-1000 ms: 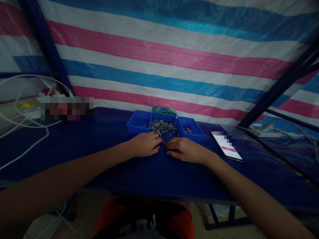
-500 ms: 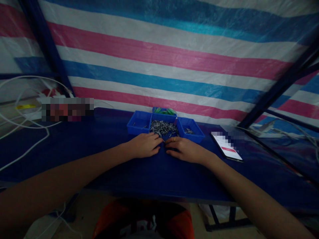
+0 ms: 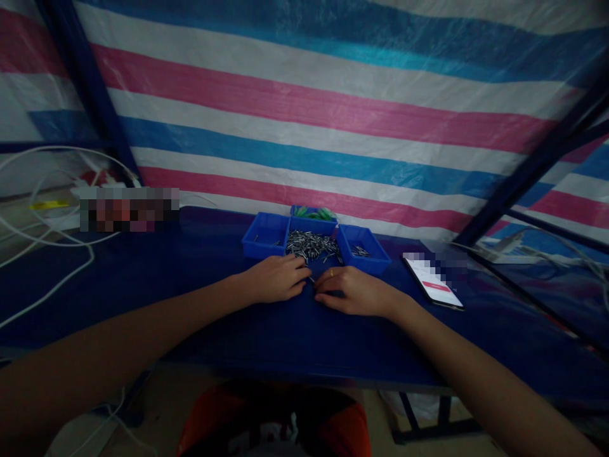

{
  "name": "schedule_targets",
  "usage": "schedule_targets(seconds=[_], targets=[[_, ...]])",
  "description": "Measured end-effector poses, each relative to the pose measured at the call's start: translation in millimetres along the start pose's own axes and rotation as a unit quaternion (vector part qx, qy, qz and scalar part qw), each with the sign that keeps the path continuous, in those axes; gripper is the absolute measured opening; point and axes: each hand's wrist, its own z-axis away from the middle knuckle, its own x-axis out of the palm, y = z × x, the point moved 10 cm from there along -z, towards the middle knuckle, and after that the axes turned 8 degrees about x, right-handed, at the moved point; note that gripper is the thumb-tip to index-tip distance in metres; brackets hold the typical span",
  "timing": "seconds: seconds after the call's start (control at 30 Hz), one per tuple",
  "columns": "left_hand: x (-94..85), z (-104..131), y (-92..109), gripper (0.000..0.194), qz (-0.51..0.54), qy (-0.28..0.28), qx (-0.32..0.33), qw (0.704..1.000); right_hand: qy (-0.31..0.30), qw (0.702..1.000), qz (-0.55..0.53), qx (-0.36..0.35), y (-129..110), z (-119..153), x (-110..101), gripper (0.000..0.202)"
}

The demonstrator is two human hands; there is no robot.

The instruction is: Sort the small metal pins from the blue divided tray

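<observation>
My left hand (image 3: 278,279) rests low over the blue tabletop, fingers bent and pressed together; whatever they hold is too small to make out. Facing it across a narrow gap, my right hand (image 3: 351,291) wears a ring and has its thumb and forefinger closed around one end of a small metal pin (image 3: 311,279). The pin points toward my left fingertips. Just beyond both hands lies a loose pile of short silver and dark metal pins (image 3: 311,243). A blue bin (image 3: 266,251) stands left of the pile, and another blue bin (image 3: 368,261) right of it; each contains a few pins.
Behind the pile, a third blue bin (image 3: 314,224) contains green items. A phone (image 3: 432,282) with a lit screen lies on the table (image 3: 295,343) at right. White cables (image 3: 90,260) loop over the left side. A striped sheet (image 3: 304,127) hangs behind, between blue metal posts.
My right hand has shifted slightly down toward me, its fingers drawing in. The small metal pin between the hands shows more plainly now. My left hand has barely moved.
</observation>
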Motion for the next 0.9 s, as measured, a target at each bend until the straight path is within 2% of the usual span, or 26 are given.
schedule_targets(seconds=[0.4,0.9], targets=[[-2.0,-2.5,5.3,0.015,-0.004,-0.002,0.023,1.000,-0.008,1.000,0.028,0.006,-0.7,0.3,0.9,0.022],[-3.8,-2.8,5.4,0.016,-0.009,0.001,0.025,1.000,0.039,0.998,0.039,-0.002,3.1,1.3,-8.0,0.022]])
